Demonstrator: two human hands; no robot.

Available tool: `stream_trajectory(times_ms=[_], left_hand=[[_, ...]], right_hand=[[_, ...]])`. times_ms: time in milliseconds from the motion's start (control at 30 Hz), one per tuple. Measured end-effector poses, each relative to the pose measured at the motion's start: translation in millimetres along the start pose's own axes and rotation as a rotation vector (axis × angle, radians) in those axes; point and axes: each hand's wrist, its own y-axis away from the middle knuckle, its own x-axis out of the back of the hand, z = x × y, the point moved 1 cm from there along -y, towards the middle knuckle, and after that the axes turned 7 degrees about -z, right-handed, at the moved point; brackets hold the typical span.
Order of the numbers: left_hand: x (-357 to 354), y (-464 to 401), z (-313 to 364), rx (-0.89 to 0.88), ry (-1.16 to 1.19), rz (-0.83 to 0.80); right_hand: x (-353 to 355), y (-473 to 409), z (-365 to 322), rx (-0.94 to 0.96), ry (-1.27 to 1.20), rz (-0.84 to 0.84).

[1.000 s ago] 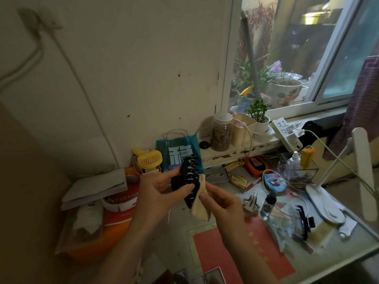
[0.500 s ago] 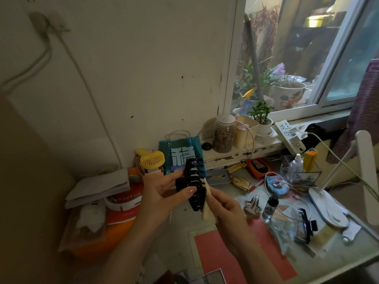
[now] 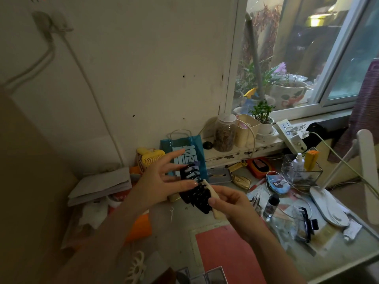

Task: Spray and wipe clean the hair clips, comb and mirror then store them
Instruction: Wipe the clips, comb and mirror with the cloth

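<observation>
From the head camera, the right hand [image 3: 235,208] pinches a black claw hair clip [image 3: 194,191] together with a beige wiping cloth [image 3: 212,193] folded against its far side, thumb on the near face of the clip; both are held in the air above the cluttered desk [image 3: 180,220], just in front of a teal paper bag [image 3: 184,158]; the left hand [image 3: 162,181] has its fingers spread and straight, fingertips at the clip's upper teeth, gripping nothing; a second black claw clip [image 3: 305,226] lies on the desk to the right, near a small dark-capped bottle [image 3: 270,206] and the white base of a desk lamp [image 3: 328,206]; a white spray bottle [image 3: 298,162] stands in a clear box [image 3: 301,171] beside the windowsill; a cream claw clip [image 3: 136,265] lies at the near edge, left of a red mat [image 3: 227,251]; a yellow handheld fan [image 3: 152,157] sits left of the bag.
</observation>
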Motion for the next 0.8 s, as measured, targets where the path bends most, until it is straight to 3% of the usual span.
stream_trajectory(times_ms=[167,233,367,533,667,800], left_hand=[[21,-23,13,0.043,-0.357,-0.286],[22,-26,13,0.062,-0.389,-0.314],[23,-27,15,0.029,-0.291,-0.223],[22,-20,7,0.018,-0.146,0.052],[14,-15,-2,0.033,0.025,0.158],[3,-12,-14,0.041,0.088,0.155]], right_hand=[[6,-1,-13,-0.05,0.12,-0.076],[7,-3,-14,-0.054,0.14,-0.057],[10,-5,-13,0.029,0.109,0.072],[11,-7,-4,0.108,-0.138,0.365],[0,-11,4,0.053,-0.223,0.405],[-14,-20,6,0.039,-0.262,0.351]])
